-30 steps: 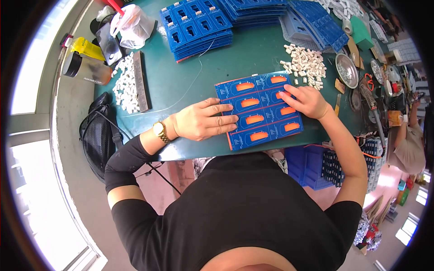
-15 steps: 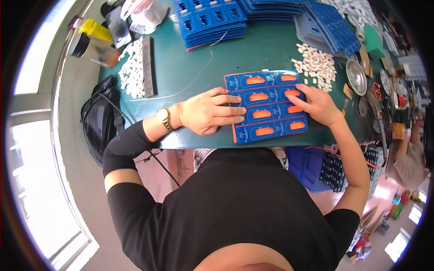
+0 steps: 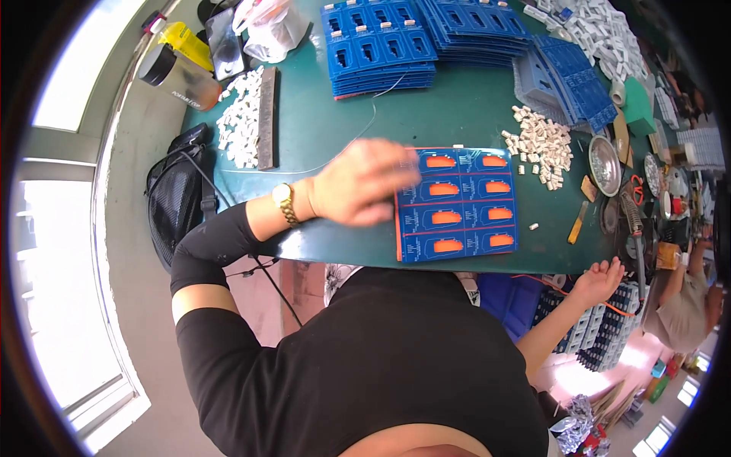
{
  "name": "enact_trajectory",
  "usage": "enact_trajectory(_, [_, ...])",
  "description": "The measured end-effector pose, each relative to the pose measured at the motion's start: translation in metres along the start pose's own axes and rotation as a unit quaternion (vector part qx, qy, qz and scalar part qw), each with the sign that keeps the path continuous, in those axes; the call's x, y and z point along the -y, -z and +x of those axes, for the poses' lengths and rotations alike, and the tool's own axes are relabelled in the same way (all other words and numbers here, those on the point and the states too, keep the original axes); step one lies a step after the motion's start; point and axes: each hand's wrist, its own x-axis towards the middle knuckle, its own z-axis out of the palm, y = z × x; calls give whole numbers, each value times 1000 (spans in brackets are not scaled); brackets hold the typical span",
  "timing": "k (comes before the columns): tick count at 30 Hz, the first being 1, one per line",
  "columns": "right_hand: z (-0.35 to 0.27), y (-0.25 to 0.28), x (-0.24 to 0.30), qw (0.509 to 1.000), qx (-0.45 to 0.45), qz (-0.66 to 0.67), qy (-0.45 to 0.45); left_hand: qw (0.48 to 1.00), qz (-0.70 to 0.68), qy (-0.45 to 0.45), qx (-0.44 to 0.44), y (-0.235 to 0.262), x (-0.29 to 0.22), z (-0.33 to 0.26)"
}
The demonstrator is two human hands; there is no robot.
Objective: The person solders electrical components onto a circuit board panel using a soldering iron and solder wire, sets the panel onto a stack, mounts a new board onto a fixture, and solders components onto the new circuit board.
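Observation:
A blue printed card sheet [image 3: 457, 204] with rows of orange cut-out shapes lies near the front edge of the table. Orange shows along its left edge, as if from a layer beneath. My left hand [image 3: 369, 183] is over the sheet's upper left edge, its fingers smeared by motion, and whether it touches the sheet I cannot tell. Off to the right, past the table's front edge, my right hand [image 3: 598, 283] is open and palm up, with nothing in it. It is above the stacked dark and white parts [image 3: 594, 327] beside the table.
Small cream pieces [image 3: 542, 148] are heaped beyond the sheet on the right; white ones [image 3: 240, 118] lie left by a dark bar [image 3: 268, 118]. Stacked blue trays [image 3: 381, 46] stand at the back. A yellow-handled tool [image 3: 577, 222] and a metal bowl [image 3: 604, 164] lie right.
My right hand has left the sheet and swung right and down past the table edge. My left hand has lifted toward the sheet's upper left corner. One small piece now lies right of the sheet.

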Motion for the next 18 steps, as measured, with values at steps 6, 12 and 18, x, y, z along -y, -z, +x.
enact_trajectory(6, [46, -2, 8, 997, 9, -20, 74, 896, 101, 431, 28, -4, 41, 10])
enact_trajectory(12, [77, -5, 2, 989, 43, -107, 93, 847, 171, 504, 8, -18, 46, 19])
enact_trajectory(18, [91, -15, -16, 966, 167, -179, 80, 827, 155, 540, 0, -18, 60, 25])
